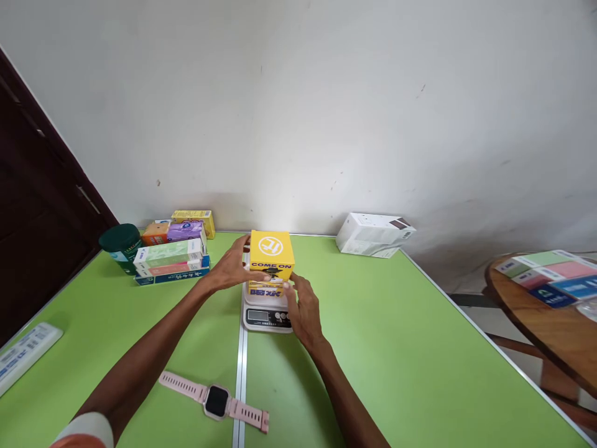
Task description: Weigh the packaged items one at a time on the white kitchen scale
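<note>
A yellow box (272,246) with a white round logo and "COME ON" print sits over a white kitchen scale (267,328). Purple lettering shows on a yellow lower part; whether that is a second box I cannot tell. My left hand (230,267) is closed on the box's left side, thumb across the front and fingers behind. At the lower right, my right hand (304,309) wraps its thumb and fingers round the front right corner. The scale's dark display and buttons face me, and its platform is mostly hidden.
A pink-strapped smartwatch (216,401) lies on the green table (401,367) near me. Back left are a dark green tub (122,247) and several cartons (170,255); a white box (373,235) stands back right. A white bar-shaped item (27,356) lies left. Beyond the right edge is a wooden stool (527,305) holding boxes.
</note>
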A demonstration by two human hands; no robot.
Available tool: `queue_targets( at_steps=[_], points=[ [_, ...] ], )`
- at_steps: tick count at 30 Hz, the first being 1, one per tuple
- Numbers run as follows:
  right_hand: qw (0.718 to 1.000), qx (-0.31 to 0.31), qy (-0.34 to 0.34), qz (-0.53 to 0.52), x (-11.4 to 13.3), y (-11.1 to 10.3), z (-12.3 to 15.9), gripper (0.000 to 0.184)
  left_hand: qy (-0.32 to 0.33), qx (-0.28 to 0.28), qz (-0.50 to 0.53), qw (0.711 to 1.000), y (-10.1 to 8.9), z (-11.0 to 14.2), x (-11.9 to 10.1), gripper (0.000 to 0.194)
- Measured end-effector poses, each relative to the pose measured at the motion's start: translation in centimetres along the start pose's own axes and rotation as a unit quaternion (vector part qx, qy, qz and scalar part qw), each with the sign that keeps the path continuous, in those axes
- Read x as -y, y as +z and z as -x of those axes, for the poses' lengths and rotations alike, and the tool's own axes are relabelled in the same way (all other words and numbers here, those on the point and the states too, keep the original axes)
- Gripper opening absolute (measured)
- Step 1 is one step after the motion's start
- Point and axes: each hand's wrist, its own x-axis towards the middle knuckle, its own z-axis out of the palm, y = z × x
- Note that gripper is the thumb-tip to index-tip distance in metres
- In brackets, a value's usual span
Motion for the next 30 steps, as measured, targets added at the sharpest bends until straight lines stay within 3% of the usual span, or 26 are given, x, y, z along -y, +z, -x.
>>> queue_targets(
  at_steps=[2,5,8,11,15,22,30],
  points=[
    [0.997,-0.031,0.061,-0.028,-1.2,-0.8,0.3,0.062,-0.025,-0.013,0.03,0.999,-1.1,0.9,1.7,0.116],
    [0.985,-0.065,0.155,-0.041,-3.4,-1.5,0.9,0.073,-0.115,-0.026,0.134,0.984,-2.5,2.7,5.5,0.093],
    [0.981,-0.07,0.174,-0.039,-4.8,-1.5,1.3,0.075,-0.193,-0.055,0.217,0.955,-2.6,4.5,9.6,0.094],
    [0.983,-0.068,0.165,-0.034,-4.9,-1.1,1.3,0.071,-0.188,-0.1,0.227,0.95,-1.5,5.9,12.2,0.088],
    [0.985,-0.065,0.157,-0.038,-4.5,-1.0,1.0,0.066,-0.17,-0.121,0.201,0.957,-0.5,6.8,12.5,0.079],
    [0.984,-0.061,0.164,-0.042,-4.2,-1.4,1.2,0.064,-0.176,-0.111,0.182,0.961,-0.8,6.8,11.1,0.074],
    [0.983,-0.069,0.164,-0.05,-4.3,-1.3,1.2,0.067,-0.174,-0.112,0.142,0.968,0.0,7.4,11.5,0.082]
  ],
)
